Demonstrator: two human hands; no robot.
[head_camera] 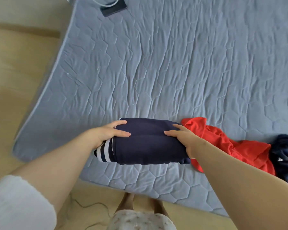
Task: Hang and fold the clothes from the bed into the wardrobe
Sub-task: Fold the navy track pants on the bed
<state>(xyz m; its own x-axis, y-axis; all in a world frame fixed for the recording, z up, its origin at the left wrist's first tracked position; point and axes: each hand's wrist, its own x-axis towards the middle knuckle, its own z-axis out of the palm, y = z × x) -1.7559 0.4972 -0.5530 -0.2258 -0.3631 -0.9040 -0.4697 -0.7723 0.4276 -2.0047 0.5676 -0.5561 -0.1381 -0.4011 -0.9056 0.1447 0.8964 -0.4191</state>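
Left hand [106, 134], right hand [185, 139]: firm grip on soft folded navy garment [148, 146] atop quilted bed [173, 63].

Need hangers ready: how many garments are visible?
3: folded navy garment held by left hand and right hand, red garment beside it, dark garment at right edge. More may be hidden.

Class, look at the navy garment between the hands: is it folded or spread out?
Folded. The navy garment is a compact, thick bundle, held at its ends by the left hand and right hand.
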